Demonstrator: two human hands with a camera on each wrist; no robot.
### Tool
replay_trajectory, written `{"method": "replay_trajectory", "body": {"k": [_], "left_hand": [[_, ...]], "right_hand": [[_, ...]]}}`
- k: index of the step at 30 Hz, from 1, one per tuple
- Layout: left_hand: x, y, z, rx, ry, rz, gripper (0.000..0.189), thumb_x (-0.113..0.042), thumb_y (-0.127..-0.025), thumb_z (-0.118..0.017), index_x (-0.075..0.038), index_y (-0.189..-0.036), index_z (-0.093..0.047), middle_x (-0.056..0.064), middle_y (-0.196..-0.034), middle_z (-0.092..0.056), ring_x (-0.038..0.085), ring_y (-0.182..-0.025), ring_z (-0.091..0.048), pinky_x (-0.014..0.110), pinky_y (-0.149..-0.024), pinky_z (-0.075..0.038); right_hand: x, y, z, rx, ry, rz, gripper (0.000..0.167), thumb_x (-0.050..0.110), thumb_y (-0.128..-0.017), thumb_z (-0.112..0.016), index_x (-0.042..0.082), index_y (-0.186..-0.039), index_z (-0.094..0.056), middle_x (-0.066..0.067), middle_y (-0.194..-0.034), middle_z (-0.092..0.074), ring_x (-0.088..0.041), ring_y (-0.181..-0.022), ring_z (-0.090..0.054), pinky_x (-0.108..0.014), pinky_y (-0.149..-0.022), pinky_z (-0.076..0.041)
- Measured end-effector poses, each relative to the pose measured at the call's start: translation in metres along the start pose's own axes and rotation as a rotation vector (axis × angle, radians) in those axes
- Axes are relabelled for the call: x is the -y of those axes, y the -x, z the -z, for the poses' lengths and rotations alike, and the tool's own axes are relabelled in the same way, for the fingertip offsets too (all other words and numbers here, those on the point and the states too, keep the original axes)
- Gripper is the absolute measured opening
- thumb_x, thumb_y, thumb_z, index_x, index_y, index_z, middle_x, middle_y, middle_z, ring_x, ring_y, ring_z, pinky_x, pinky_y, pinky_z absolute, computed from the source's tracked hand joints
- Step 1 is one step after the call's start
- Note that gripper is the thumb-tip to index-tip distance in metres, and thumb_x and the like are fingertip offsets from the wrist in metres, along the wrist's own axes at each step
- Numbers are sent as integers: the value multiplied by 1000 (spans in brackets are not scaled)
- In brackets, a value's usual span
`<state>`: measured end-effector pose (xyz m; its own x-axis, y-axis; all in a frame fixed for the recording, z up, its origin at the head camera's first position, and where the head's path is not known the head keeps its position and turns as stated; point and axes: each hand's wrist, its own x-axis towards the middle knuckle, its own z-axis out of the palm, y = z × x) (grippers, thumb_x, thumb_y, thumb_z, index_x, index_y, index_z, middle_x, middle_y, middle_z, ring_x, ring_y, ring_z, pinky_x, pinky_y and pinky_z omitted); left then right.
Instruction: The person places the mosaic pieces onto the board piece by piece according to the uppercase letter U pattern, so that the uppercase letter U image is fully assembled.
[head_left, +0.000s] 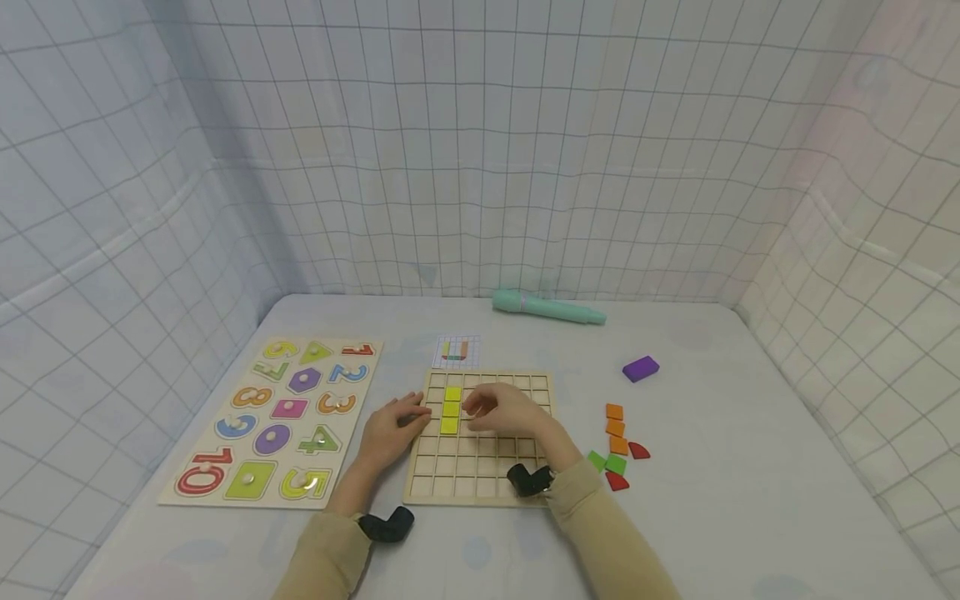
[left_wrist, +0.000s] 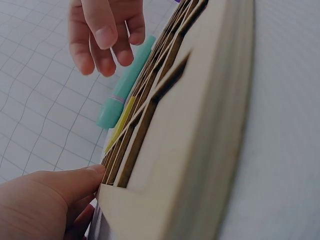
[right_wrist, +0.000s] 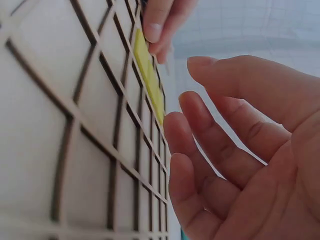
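Observation:
A wooden grid board (head_left: 480,492) lies flat, with three yellow square tiles (head_left: 450,409) in a column near its left side. My left hand (head_left: 386,433) rests at the board's left edge; its thumb (left_wrist: 82,179) and fingertips touch the border beside the tiles. Over the board, just right of the yellow tiles, hovers my right hand (head_left: 504,410). Its fingers (right_wrist: 215,135) are loosely bent and apart from the thumb, with nothing between them. A small card (head_left: 456,352) with a coloured grid pattern lies behind the board.
On the left is a number-and-shape puzzle board (head_left: 258,462). Orange squares (head_left: 615,427), green squares (head_left: 617,465) and red quarter-round pieces (head_left: 639,451) are on the right, with a purple block (head_left: 641,368) farther back. A teal pen-shaped object (head_left: 547,308) lies along the back.

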<state>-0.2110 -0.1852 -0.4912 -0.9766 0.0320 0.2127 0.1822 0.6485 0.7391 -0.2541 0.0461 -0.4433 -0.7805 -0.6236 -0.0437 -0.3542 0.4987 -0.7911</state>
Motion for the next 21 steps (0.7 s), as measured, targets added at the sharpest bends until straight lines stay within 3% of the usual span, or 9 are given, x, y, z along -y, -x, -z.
{"method": "replay_trajectory", "body": {"k": [14, 21], "left_hand": [[0, 2, 0, -4, 18, -4, 21, -19, -87, -68, -5, -102, -72, 13, -130, -56, 29, -127, -45, 41, -115, -26], [0, 1, -1, -5, 10, -8, 22, -19, -87, -68, -5, -102, -72, 13, -130, -56, 29, -127, -45, 40, -115, -26]], "right_hand": [[-15, 50, 49, -75, -27, 121, 32, 19, -86, -69, 1, -112, -62, -7, -103, -65, -15, -90, -60, -28, -79, -55], [-25, 74, 69, -99, 7, 111, 32, 21, -86, -69, 1, -110, -62, -8, -104, -65, -17, -92, -59, -29, -81, -54]]}}
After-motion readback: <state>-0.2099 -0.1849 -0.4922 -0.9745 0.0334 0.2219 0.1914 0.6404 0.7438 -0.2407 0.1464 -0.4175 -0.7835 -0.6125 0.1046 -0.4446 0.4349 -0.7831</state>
